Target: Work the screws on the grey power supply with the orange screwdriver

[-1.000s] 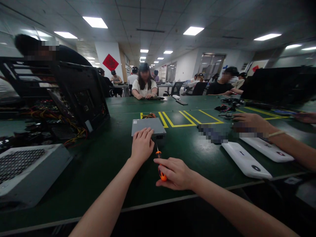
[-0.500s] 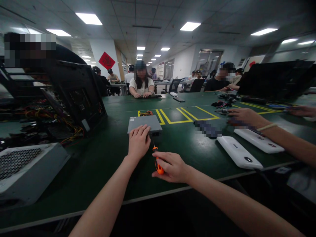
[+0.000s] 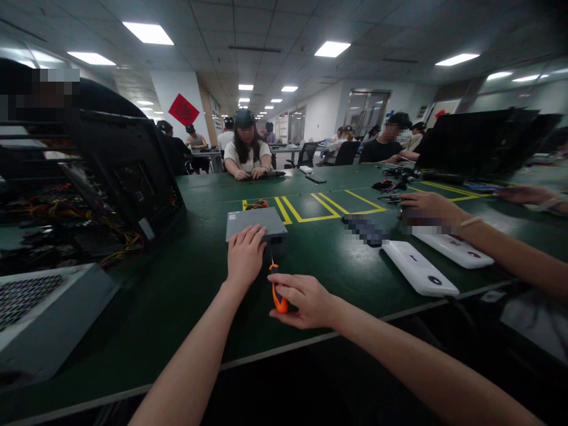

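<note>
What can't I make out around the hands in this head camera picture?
All in the head view:
Screwdriver: its tip is too small and dark to tell what it meets; right hand covers part of the handle.
Grey box: left hand hides part of the near side.
White label: print too small.
Wires: lower part behind the box.
Vented metal case: cut off by left edge.

The screwdriver (image 3: 281,303) is orange and black, the small box (image 3: 260,219) grey with a white label (image 3: 232,216). Yellow lines (image 3: 320,219) cross the dark green bench (image 3: 177,278); the big box (image 3: 66,322) is grey with dark mesh (image 3: 26,299), the diamond sign (image 3: 183,110) red.
</note>
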Action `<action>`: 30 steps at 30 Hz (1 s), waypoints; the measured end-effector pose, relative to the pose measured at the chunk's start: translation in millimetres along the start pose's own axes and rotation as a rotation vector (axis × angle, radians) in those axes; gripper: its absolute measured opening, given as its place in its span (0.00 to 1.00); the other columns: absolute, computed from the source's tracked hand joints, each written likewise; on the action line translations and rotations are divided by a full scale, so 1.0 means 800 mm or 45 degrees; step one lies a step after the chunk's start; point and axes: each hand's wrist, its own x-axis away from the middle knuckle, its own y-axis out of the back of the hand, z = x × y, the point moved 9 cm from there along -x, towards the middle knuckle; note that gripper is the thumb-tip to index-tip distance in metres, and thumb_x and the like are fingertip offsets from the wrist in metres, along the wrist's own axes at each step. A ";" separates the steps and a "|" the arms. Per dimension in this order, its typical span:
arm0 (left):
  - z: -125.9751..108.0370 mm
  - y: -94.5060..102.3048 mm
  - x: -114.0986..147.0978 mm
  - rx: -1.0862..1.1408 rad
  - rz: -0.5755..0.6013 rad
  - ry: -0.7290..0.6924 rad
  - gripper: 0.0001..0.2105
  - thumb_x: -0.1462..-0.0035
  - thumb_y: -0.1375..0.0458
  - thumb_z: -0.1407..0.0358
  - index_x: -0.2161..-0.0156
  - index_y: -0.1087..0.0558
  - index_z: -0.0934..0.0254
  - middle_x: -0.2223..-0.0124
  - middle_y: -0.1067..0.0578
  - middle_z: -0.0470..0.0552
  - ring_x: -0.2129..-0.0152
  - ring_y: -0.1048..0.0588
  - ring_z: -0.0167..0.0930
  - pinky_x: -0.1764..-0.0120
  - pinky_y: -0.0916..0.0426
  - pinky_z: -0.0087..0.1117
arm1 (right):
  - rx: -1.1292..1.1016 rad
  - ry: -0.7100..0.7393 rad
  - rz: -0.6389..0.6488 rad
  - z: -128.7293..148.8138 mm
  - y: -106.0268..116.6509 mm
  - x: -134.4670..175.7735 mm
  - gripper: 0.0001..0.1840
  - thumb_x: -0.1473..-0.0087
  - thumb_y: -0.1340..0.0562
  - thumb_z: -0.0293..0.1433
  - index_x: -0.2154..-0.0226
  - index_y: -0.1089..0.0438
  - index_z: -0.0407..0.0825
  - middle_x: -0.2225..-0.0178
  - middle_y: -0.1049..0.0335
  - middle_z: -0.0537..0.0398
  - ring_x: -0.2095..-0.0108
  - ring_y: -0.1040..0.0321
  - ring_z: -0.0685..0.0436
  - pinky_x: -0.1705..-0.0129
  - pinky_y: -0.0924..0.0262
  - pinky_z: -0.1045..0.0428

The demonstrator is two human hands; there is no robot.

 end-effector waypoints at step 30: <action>0.001 0.005 0.000 0.064 0.026 -0.030 0.18 0.45 0.52 0.68 0.48 0.36 0.59 0.46 0.33 0.49 0.48 0.39 0.33 0.48 0.46 0.39 | 0.053 -0.076 -0.044 -0.009 0.004 0.001 0.19 0.51 0.41 0.38 0.60 0.43 0.44 0.58 0.33 0.39 0.61 0.31 0.42 0.66 0.33 0.51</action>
